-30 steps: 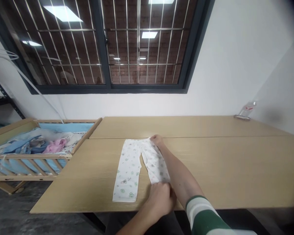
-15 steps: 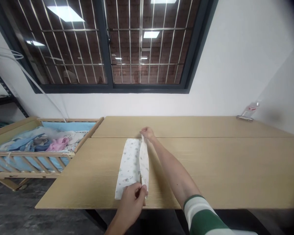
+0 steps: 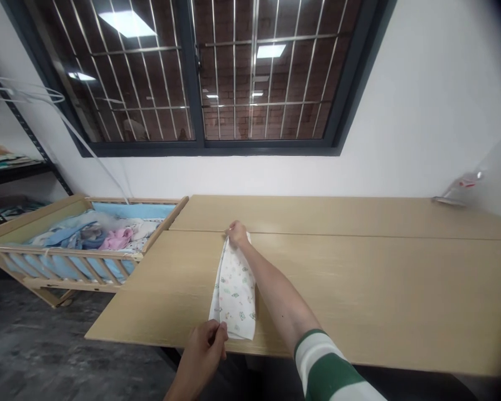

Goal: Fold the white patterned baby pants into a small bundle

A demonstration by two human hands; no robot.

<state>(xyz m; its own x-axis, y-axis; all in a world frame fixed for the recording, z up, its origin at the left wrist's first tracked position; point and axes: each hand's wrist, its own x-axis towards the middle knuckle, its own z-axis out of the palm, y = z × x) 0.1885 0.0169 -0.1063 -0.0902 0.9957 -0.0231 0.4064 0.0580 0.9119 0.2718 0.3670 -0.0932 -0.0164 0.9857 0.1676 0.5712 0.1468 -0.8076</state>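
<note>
Pants (image 3: pixel 236 291) have swung leg over leg, left hand (image 3: pixel 203 352) pinching the hem (image 3: pixel 240 337), right hand (image 3: pixel 237 234) the waistband (image 3: pixel 248 238).

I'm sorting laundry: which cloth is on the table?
The white printed cloth, the right hand at its far end; the pink cloth and blue cloth lie in the cot.

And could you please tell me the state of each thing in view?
Printed pants: folded lengthwise on the table
Left hand: pinched at the hem
Right hand: closed at the waist end
Pink cloth: crumpled inside the crib
Blue cloth: rumpled
Window: appears shut
</note>
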